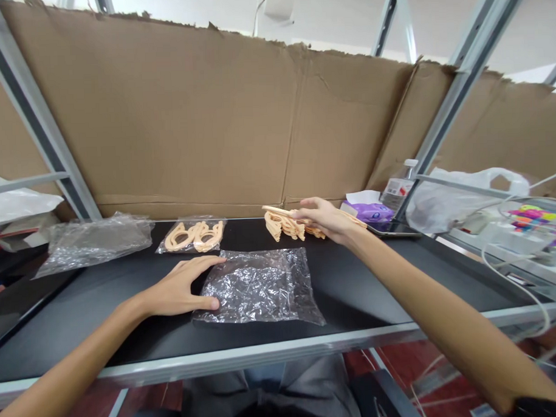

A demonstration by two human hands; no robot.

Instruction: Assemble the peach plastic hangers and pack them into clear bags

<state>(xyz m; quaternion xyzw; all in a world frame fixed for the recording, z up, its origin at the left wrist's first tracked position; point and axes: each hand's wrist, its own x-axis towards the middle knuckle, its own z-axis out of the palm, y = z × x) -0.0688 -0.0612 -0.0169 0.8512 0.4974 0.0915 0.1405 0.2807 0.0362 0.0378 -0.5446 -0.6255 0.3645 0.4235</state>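
Note:
A clear plastic bag (257, 285), crinkled and shiny, lies flat in front of me on the black tabletop. My left hand (185, 288) rests on its left edge, thumb and fingers spread apart. Farther back, a row of beige plastic pieces (283, 223), looking like folding hangers, lies on the table. My right hand (324, 219) reaches over them, thumb and fingers closed on one piece at the top; the hand hides part of the row. Left of that, a clear packet (194, 236) contains similar beige pieces.
More clear bags (101, 239) lie at the back left. A purple tissue pack (369, 208), a water bottle (398, 186) and a white plastic bag (446, 202) stand at the right. Cardboard (188, 114) walls the back, between metal shelf posts (42, 113).

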